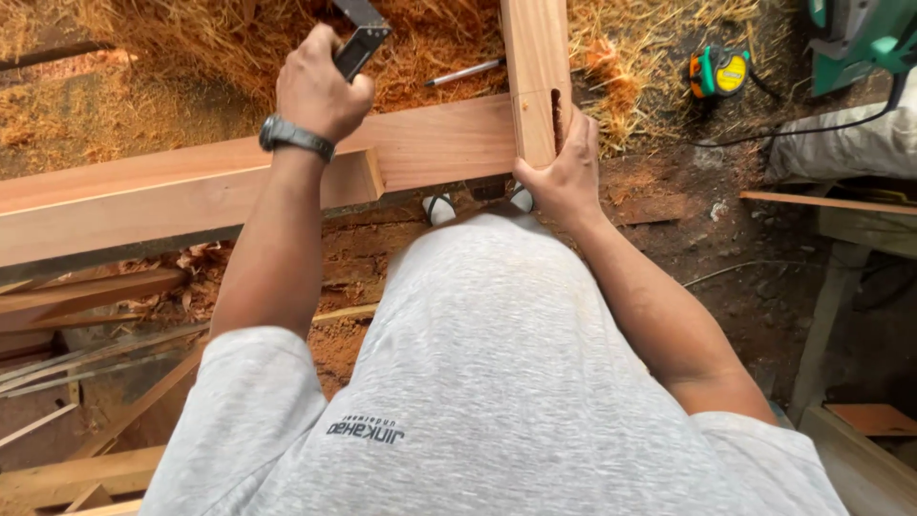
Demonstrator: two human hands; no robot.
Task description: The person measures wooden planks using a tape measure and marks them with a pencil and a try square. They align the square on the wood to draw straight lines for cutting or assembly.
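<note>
My left hand (320, 86), with a dark wristwatch (294, 137) on the wrist, is closed around the black handle of a try square (358, 43) held above a long wooden beam (191, 186). My right hand (564, 172) grips the corner where an upright wooden beam (535, 67) meets the long one. A narrow slot shows in the upright beam just above my right fingers. My grey shirt fills the lower middle of the view.
A pencil (465, 73) lies on the sawdust beyond the beams. A green and yellow tape measure (718, 73) sits at the upper right, near a green power tool (860, 38) and its black cable. Wood offcuts lie at the lower left and right.
</note>
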